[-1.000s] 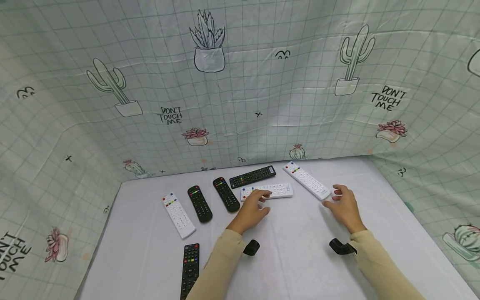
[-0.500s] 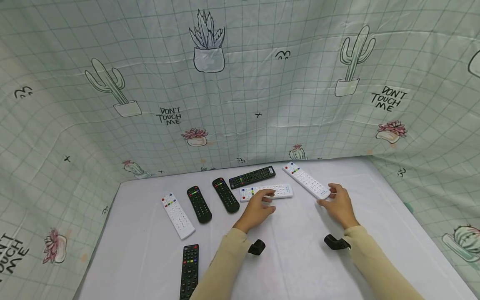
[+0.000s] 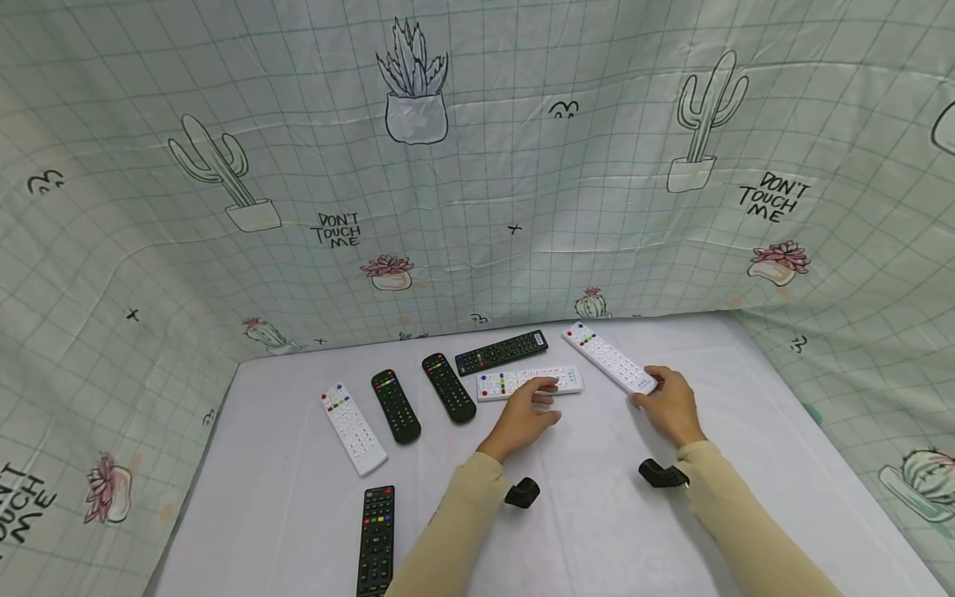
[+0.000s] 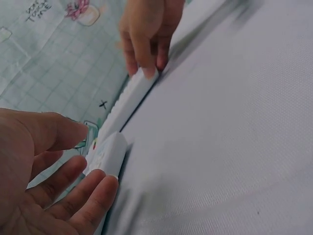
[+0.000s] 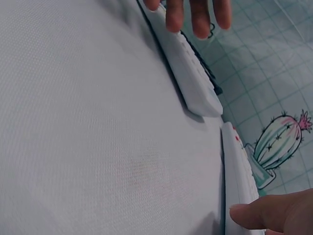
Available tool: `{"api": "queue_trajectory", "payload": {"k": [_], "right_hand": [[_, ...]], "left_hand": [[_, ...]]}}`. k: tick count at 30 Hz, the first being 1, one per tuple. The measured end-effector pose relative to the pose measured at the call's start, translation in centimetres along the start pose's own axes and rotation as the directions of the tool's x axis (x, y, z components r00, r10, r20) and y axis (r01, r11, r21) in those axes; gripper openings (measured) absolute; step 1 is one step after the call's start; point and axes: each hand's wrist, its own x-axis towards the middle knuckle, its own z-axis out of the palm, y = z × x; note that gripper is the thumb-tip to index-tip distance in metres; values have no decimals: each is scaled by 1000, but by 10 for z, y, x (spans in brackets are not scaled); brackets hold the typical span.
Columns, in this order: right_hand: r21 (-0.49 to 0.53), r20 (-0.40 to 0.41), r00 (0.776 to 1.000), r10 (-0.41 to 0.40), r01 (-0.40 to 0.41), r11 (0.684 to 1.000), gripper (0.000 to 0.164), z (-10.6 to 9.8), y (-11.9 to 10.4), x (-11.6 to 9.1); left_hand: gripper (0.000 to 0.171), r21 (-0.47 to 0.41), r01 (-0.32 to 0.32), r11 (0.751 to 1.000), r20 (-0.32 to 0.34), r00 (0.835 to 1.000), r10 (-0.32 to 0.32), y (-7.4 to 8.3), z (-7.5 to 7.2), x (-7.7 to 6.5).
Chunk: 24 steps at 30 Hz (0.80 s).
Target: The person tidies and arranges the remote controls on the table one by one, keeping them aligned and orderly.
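Note:
My right hand point(image 3: 673, 406) pinches the near end of the slanted white remote control point(image 3: 606, 356) at the back right, its thumb on one side and its fingers on the other. This remote lies on the white table. In the left wrist view, the right fingertips point(image 4: 149, 72) close round the remote's end. My left hand point(image 3: 520, 421) hovers over the middle white remote control point(image 3: 507, 382), fingers loosely spread and thumb apart. Nothing is held in it. That remote lies crosswise, its right part partly hidden by the fingers.
Black remotes lie behind the middle white one point(image 3: 501, 352), to its left point(image 3: 449, 388), farther left point(image 3: 397, 406) and at the front point(image 3: 376, 539). Another white remote point(image 3: 354, 429) lies at far left. A printed cloth point(image 3: 477, 182) encloses the table's back and sides.
My right hand has moved slightly left and now pinches the slanted white remote's end. My left hand has slid right above the middle white remote. The remotes have not visibly moved.

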Motion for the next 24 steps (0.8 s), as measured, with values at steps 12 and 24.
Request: {"api": "queue_trajectory", "payload": {"k": [12,24], "right_hand": [[-30,25,1000,10,-9,1000,64,-13,9,-3],[-72,73,997,-24,30,997,62,-30,21,-14]], "left_hand": [[52,-33,12,999,-10,1000,-12,-2,13,8],[55,-48,29,998,-14,999,-29,-3,22,9]]}}
